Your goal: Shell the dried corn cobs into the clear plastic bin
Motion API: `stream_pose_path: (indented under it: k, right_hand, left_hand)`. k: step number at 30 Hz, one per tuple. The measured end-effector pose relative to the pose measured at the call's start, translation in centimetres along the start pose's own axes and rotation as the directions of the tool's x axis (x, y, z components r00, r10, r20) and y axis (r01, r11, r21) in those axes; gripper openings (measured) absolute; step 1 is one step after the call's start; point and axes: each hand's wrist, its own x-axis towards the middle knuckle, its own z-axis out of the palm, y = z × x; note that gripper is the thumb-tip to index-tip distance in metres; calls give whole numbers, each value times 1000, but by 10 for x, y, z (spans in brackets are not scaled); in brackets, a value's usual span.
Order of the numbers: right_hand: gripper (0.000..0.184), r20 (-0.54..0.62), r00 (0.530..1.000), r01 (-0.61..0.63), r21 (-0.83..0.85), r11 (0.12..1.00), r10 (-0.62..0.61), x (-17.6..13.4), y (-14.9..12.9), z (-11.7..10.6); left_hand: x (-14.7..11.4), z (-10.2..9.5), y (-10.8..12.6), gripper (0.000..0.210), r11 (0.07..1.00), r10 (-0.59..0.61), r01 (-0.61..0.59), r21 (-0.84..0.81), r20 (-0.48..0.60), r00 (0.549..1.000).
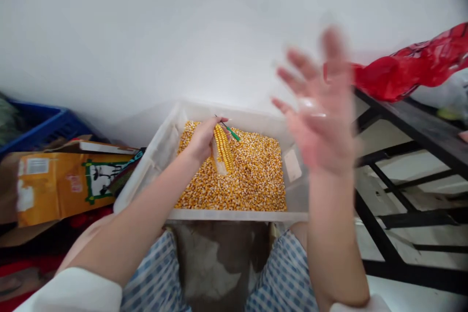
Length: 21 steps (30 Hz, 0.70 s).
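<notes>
Corn cob (224,151) is in the left hand (203,140), fingers and thumb closed round its upper end, lower end pointing back toward the body, just above the loose kernels (252,175). Yellow rows face up; the side nearest the left wrist and the lower tip look pale and bare. Green-handled tool (234,134) sits just right of the left fingertips, thin dark shaft running up to them; can't tell if those fingers grip it or it's only behind them. Right hand (320,117) is up in the air, well right of the left and higher in view, fingers spread, nothing visible in its grasp. Motion blur on it; shiny patch at the palm, can't identify. Translucent bin (234,214) holds the kernels below the left hand, right forearm crossing its right end. Red plastic bag (391,78) is right of the right hand, black metal frame (400,200) below the bag. Orange carton (73,185) is left of the left forearm, blue crate (47,119) beyond it.
</notes>
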Motion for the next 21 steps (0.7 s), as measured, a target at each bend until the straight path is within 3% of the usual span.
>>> stream_pose_path:
  k: [2,5,9,14,18,21]
  right_hand:
    - [54,76,994,-74,-23,997,75,9,27,17]
    - [53,238,933,-262,-66,963,270,12,82,47]
    - [69,248,947,-206,-19,978,204,3,127,69]
    - [78,247,953,-182,11,983,174,-1,127,67]
    - [62,332,915,-259,50,965,229,1,124,63]
    - [62,299,926,-250,28,968,230,0,126,67]
  left_hand:
    - [2,-1,-1,28,998,16,-18,-54,-42,999]
    - [3,-2,-2,25,992,66,-80,-102,-132,989]
    - [-2,0,-3,27,982,118,-151,-115,-252,960]
    - [-9,-1,-4,31,974,148,-188,-122,-278,949]
    - [-8,-6,-5,29,970,130,-179,-164,-271,954]
    - [-6,-9,-6,26,967,105,-165,-195,-285,953]
